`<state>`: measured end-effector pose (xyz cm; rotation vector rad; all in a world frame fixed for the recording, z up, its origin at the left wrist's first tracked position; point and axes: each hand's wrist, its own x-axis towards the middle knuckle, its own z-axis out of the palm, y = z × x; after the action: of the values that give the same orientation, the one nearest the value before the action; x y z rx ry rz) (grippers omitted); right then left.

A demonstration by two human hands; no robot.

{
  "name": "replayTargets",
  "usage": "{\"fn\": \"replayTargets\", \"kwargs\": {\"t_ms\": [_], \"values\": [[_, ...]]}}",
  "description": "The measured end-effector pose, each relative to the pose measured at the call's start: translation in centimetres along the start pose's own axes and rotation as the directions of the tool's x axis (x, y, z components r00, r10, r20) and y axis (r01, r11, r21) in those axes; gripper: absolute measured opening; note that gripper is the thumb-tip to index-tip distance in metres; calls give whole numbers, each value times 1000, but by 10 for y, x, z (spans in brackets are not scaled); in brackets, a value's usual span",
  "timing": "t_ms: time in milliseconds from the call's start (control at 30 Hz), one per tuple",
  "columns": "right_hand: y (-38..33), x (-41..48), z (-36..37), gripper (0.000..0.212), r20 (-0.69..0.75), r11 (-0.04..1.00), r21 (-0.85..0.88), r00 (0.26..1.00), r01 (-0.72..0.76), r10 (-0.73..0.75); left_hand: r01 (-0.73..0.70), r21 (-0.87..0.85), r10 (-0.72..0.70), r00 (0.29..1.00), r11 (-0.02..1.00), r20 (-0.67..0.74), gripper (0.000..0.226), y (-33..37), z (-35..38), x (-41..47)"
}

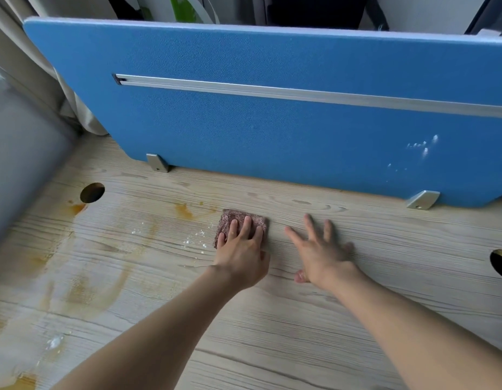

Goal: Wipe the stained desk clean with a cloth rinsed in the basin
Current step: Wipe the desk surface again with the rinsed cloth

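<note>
Toward the desk's back edge: cloth (240, 215), a reddish-brown folded pad, is laid flat on the desk (272, 319), near the foot of the blue partition (272, 130).
Cloth heading: a near-square outline is shown. The far edge runs roughly along the partition. A long axis cannot be told, the near half being covered.
Left hand (241, 251): fingers are held straight and slightly spread, pressed flat on the cloth, with none curled round it.
Right hand (320, 251): fingers are splayed wide just beside the cloth, nothing held. Contact with the desk cannot be told.
Stains: orange smears (183, 211) and white specks (196, 242) are seen to the cloth's left, with more toward the near-left corner.
Step in hand: wiping is judged under way, with much left undone.
Next move: a pressed sweep leftward across the smears is called for. The basin is not in view.
</note>
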<state>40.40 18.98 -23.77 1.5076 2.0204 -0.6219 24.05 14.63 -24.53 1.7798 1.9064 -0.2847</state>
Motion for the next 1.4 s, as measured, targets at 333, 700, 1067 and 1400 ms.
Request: {"fn": "replayTargets", "kwargs": {"t_ms": [333, 700, 1067, 1400], "values": [[-2, 1, -3, 105, 20, 1000, -15, 1000, 0, 0, -6, 57, 7, 1000, 998, -30, 71, -4, 1, 14], [2, 12, -26, 104, -3, 1000, -18, 1000, 11, -11, 2, 23, -1, 999, 1000, -46, 66, 3, -4, 28], [0, 17, -24, 110, 10, 999, -33, 1000, -16, 16, 19, 17, -18, 998, 1000, -58, 65, 2, -13, 44], [1, 18, -21, 110, 27, 1000, -6, 999, -24, 24, -17, 24, 19, 998, 1000, -56, 63, 11, -14, 50]]}}
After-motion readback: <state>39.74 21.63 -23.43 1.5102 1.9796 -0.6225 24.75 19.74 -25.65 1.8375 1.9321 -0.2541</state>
